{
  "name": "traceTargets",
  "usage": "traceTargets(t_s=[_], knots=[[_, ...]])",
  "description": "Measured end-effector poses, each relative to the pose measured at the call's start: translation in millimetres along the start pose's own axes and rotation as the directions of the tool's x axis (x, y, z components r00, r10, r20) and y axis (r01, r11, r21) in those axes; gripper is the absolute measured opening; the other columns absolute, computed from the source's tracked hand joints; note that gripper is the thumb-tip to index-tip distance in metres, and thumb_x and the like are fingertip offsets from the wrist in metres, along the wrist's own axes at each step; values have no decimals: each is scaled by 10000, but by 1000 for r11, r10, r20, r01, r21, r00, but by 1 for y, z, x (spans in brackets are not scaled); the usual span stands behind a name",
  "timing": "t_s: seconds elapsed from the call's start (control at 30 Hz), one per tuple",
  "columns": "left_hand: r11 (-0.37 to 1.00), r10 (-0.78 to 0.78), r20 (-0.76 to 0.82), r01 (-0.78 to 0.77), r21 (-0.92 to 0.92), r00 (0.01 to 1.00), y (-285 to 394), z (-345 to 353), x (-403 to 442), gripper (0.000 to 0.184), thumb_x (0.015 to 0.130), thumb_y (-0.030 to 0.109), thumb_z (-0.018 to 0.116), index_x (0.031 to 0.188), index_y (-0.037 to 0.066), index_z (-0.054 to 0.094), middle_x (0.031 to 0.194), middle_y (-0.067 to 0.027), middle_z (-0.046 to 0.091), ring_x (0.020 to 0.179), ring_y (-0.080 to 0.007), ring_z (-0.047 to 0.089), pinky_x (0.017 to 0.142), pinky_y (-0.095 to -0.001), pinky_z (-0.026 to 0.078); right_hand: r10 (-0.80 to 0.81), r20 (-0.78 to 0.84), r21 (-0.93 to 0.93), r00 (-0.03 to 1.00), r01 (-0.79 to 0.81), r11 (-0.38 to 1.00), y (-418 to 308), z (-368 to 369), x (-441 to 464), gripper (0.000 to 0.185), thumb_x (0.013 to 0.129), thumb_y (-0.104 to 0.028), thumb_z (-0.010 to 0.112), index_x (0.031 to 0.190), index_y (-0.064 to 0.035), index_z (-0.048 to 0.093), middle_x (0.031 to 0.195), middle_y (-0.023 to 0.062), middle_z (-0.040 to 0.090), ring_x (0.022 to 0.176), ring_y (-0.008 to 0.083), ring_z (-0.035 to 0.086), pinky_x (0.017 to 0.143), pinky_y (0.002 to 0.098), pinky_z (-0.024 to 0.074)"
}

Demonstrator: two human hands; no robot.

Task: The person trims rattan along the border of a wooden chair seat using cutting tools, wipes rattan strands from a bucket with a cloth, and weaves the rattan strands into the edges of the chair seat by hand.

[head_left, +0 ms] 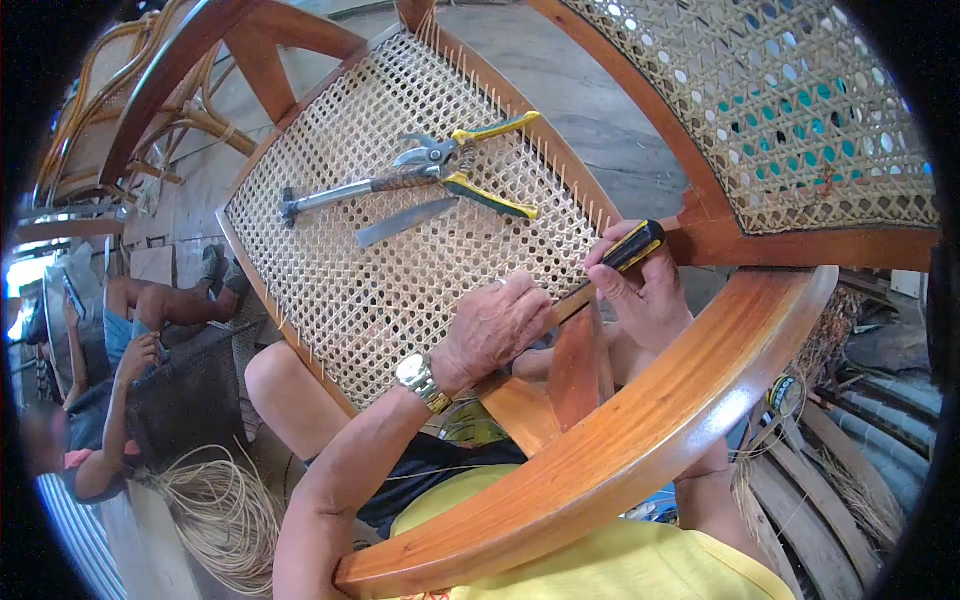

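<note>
Cane seat (400, 285), glossy wooden armrest (610, 432)

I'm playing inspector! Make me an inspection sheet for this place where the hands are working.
Surface: woven seat in a wooden frame, thin pegs standing along its edge.
Job's things: black-and-yellow handle, held; its working end is hard to make out.
Clutter: shears, hammer and blade lying on the seat; coil of pale strands on the left.
Grippers: left hand at the seat's near edge, fingers curled; right hand gripping the handle.
Cables: nothing seen.
Surroundings: another person at left; curved armrest close by.
</note>
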State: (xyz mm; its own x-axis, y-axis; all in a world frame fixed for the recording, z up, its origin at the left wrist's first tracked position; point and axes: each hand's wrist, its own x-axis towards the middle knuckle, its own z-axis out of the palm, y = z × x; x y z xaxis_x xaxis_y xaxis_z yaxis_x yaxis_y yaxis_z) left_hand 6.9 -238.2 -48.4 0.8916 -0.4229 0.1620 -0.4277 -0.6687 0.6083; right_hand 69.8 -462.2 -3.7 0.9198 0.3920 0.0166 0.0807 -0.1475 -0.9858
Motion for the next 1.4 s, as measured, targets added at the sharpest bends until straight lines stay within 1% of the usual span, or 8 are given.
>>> traceTargets(t_s=[0.53,0.63,0.8,0.87,1.0,1.23,1.3,1.4], knots=[[995,-35,50,39,-87,998,3,-7,6,145,919,187,676,1013,87,628,909,-85,574,771,-278,623,629,-390,504,88,107,48,990,-94,994,14,-5,-4,229,923,-85,737,1077,-45,573,946,42,651,783,99,639,685,244,539],[995,-43,49,47,-90,998,4,-7,4,158,916,175,680,1040,89,634,911,-91,581,777,-289,625,632,-389,508,-148,83,-185,985,161,969,7,2,-2,248,886,-89,773,1049,-62,587,900,52,657,758,160,657,685,300,539],[984,-4,55,13,-177,998,-5,-13,5,261,926,173,669,1172,100,618,1021,-91,607,864,-260,650,704,-350,531,-192,436,-190,879,299,935,-4,7,27,294,848,-130,804,1027,-75,577,838,101,631,752,270,650,663,378,497],[776,-196,-63,116,-620,978,0,-24,11,384,914,156,660,1283,102,570,1114,-95,586,965,-234,641,807,-346,537,-95,552,-193,828,238,952,-18,5,40,301,868,-161,787,1034,-63,556,824,92,621,752,253,644,660,380,489],[868,-29,-163,-57,-494,986,38,-96,29,515,911,99,694,1388,62,501,1291,-115,580,1115,-235,613,927,-342,509,-196,592,-20,782,257,966,3,6,37,499,860,-120,785,1288,-74,533,833,122,614,793,190,665,651,395,492],[527,-103,-29,30,-849,994,57,-41,47,239,980,158,681,1182,33,648,1051,-51,682,973,-121,626,874,-287,508,-156,374,282,914,49,958,40,-7,-16,614,860,-12,744,1427,-58,513,1129,16,652,979,134,609,867,288,498],[522,-133,143,192,-831,981,55,-46,37,189,982,171,685,1106,31,654,924,-6,656,856,-69,563,771,-256,479,326,293,-24,899,-334,942,54,-45,-53,634,855,-8,748,1439,-32,500,1186,56,648,1081,164,619,907,311,507],[435,-146,111,164,-885,983,46,-22,22,150,976,168,682,1020,32,635,833,23,625,778,-57,520,705,-248,454,463,-177,196,868,-430,881,-34,-88,-100,330,942,-74,674,1258,-11,602,1015,48,649,944,179,646,812,308,517]])
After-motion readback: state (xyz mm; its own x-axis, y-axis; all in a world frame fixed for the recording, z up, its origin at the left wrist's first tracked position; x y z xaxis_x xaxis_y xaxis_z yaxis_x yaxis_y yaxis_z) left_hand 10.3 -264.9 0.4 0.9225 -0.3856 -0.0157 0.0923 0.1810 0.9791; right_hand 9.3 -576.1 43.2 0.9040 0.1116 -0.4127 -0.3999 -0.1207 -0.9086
